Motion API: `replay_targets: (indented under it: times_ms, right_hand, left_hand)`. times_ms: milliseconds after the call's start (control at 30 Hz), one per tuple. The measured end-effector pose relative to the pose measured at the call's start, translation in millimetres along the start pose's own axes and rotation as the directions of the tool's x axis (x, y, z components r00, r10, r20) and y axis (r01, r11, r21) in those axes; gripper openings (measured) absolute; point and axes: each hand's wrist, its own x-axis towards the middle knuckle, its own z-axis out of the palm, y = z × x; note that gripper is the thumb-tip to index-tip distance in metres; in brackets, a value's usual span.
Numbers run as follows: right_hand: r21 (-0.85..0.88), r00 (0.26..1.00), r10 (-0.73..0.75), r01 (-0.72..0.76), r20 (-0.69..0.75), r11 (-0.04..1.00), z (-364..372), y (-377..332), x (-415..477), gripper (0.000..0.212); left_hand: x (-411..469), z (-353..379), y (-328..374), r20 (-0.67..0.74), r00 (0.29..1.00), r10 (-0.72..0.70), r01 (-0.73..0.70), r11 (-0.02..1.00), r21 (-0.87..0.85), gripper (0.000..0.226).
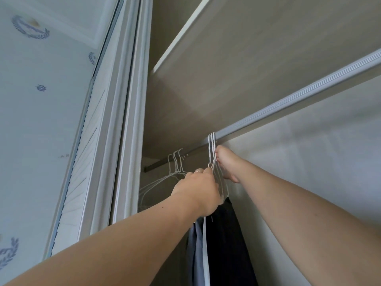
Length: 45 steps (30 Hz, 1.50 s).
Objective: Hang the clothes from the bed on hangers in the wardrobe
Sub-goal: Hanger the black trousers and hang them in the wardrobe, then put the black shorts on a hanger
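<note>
I look up into the wardrobe at its grey rail (288,102). Two or three white wire hangers (212,147) hook over the rail close together. My left hand (198,188) is closed on the neck of one of them, just below the hooks. My right hand (226,164) is raised on the far side of the hangers, fingertips touching the wires. A black garment (224,240) and a blue-grey one (194,250) hang below these hangers, partly hidden by my left wrist. Further left, several bare white hangers (175,162) hang on the rail.
A beige shelf (237,65) runs above the rail. The white sliding door frame (127,112) stands at the left of the opening. Wallpaper with blue emblems (41,87) covers the wall on the far left. The wardrobe back panel (309,166) lies behind my right arm.
</note>
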Motion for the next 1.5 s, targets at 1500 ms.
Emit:
replay_targets:
  times_ms: [1500]
  right_hand:
    - [-0.375, 0.588, -0.545, 0.806, 0.598, 0.459, 354.1, 9.1, -582.3, 0.082]
  left_hand:
    - [-648.9, -269.1, -228.7, -0.334, 0.863, -0.378, 0.503, 0.698, 0.509, 0.079]
